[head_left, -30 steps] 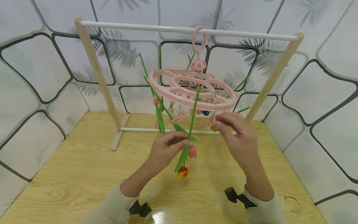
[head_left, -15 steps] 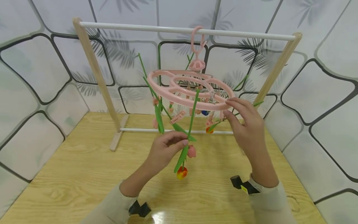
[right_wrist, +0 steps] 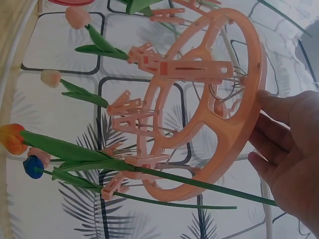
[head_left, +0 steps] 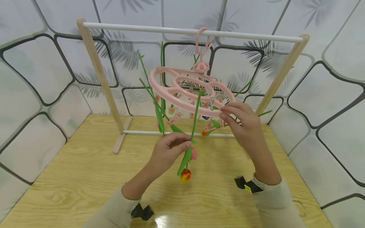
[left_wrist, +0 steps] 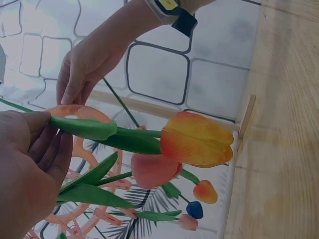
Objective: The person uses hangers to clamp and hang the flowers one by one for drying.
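My left hand pinches the green stem of an orange-yellow tulip, whose bloom hangs downward in the head view. My right hand grips the near right rim of a round pink clip hanger between thumb and fingers. Pink clothespins dangle below the ring. Several of them hold other tulips upside down, among them a pink tulip, a blue tulip and an orange tulip. The clothespin near my left hand appears to hold nothing.
The hanger's hook loops over the white rail of a wooden-legged rack. Its foot stands on the wood-grain table. Patterned panels enclose the back and sides. Green stems poke up around the ring.
My right hand has left a clip holding a tulip and taken the hanger's rim. The ring has turned, its near side shifting left with the clipped tulips. My left hand stays nearly still.
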Demonstrator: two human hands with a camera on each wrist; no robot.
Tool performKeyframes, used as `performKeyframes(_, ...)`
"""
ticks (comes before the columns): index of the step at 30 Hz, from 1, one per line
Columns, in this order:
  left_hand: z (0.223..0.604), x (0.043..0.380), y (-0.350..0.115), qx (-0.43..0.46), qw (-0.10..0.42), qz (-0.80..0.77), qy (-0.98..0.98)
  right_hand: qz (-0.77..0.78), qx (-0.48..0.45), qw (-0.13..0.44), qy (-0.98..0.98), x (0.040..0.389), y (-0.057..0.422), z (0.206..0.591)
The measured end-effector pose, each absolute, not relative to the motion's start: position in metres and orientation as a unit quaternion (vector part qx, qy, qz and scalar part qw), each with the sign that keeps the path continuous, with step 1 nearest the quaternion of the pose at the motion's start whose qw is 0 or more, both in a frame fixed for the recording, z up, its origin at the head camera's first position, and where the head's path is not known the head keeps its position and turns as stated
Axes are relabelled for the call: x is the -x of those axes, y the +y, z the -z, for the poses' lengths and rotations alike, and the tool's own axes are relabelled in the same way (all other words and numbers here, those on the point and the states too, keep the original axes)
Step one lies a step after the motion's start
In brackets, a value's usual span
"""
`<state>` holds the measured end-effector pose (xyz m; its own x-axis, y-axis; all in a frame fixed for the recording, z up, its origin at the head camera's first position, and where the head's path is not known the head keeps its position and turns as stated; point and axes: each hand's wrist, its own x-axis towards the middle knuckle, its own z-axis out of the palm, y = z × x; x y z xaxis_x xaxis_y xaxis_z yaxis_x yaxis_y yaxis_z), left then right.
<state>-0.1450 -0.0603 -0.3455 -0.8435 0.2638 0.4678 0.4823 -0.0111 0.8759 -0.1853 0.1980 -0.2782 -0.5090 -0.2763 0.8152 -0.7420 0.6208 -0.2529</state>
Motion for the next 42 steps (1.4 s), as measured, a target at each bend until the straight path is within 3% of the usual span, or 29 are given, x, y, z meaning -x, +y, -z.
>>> performKeyframes(23,0.324,0.148,-0.092,0.221,0.129,0.680,-0.687,-0.305,-0.401,0.397,-0.767,0.183,0.154,0.265)
performKeyframes(42,0.317,0.145,-0.098,0.206,0.126,0.692,-0.681,-0.353,-0.392,0.344,-0.776,0.178,0.125,0.265)
